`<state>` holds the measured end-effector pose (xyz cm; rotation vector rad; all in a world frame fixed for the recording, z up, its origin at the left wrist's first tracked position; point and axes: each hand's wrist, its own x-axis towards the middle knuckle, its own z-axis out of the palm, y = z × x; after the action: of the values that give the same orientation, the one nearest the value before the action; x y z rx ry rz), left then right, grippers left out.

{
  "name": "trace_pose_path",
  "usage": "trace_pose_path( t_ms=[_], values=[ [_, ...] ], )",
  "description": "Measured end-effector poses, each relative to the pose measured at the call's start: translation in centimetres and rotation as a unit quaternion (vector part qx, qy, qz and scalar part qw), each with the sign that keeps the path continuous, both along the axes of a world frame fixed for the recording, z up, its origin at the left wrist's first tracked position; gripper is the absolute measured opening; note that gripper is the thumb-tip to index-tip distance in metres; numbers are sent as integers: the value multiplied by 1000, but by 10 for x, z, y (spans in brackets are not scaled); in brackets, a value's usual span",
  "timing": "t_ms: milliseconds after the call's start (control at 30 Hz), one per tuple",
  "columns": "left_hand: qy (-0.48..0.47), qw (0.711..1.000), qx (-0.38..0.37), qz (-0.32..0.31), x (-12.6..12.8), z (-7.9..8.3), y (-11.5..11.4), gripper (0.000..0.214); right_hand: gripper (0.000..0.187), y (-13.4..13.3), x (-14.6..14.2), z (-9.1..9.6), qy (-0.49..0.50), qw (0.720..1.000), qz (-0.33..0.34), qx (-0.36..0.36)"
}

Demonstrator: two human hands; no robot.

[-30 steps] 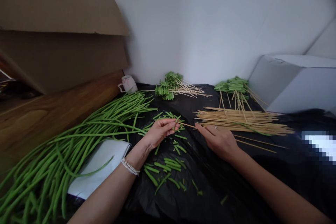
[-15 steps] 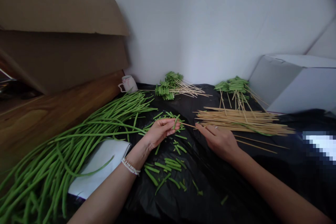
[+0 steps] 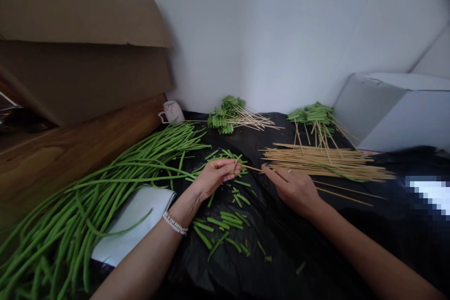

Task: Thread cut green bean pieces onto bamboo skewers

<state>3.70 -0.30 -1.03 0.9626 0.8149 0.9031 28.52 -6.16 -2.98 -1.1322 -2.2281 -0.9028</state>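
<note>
Near the middle of the black plastic-covered surface, the left hand pinches a short cut green bean piece while the right hand grips a thin bamboo skewer in closed fingers, its tip at the piece: threading looks underway, calling for a straight, centred push.

Black plastic sheet covers the desk. Left: heap of long green string beans, partly lying over a white folded sheet. Centre front: short cut green bean pieces. Just behind them the left hand and right hand are joined by one thin bamboo skewer. Right: pile of loose bamboo skewers. Rear, by the wall: two bundles of bean-threaded skewers, with a white ceramic mug to their left.
</note>
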Motion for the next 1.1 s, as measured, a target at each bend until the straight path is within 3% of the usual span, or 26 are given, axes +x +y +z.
trace_pose_path(
  t_ms=[500, 900, 1100],
  values=[
    [22, 1000, 9, 0, 1, -3, 0, 32, 32, -4, -8, -2, 38, 998, 33, -43],
    [26, 999, 9, -17, 3, -6, -3, 30, 22, -5, -10, 2, 88, 994, 57, -38],
    [-4, 999, 3, -39, 2, -6, -3, 26, 24, -4, -13, -3, 79, 992, 62, -80]
  ],
)
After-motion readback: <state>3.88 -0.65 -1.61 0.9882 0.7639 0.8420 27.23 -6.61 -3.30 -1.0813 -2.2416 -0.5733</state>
